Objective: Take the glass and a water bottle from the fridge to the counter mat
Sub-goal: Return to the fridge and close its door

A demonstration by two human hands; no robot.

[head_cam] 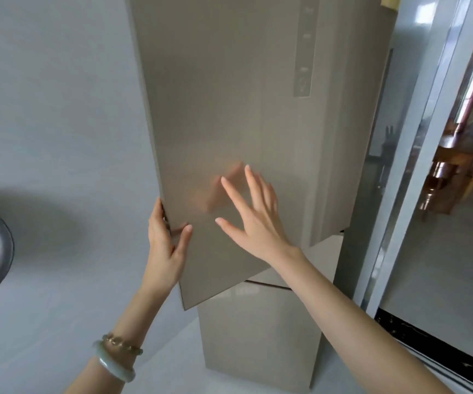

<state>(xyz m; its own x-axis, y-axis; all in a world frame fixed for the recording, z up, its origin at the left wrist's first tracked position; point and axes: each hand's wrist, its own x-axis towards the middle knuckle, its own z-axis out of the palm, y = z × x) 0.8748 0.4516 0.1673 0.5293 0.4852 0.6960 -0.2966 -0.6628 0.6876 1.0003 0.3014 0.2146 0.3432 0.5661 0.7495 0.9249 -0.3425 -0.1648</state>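
Beige brushed-metal fridge [258,351], upper door [229,109] ajar, hinged on the right and swung partway out from its left edge.

Step in hand, as I read it: opening the door. Nothing fetched yet. Glass and bottle not in view, presumably inside behind the door. Mat and bench not in frame either.

Hands:
- left hand [167,240]: fingers curled round the door's left edge, thumb on the front face. This one does the pulling.
- right hand [255,214]: fingers spread, palm toward the door face. Can't tell if it's touching or just off it.

To do it well: pull with the left along the hinge arc, not straight back. Keep the right light or take it off, so it doesn't fight the swing. Open wide enough to see the shelves before reaching in. Bangle [115,362] on the left wrist: keep it clear of the door edge.
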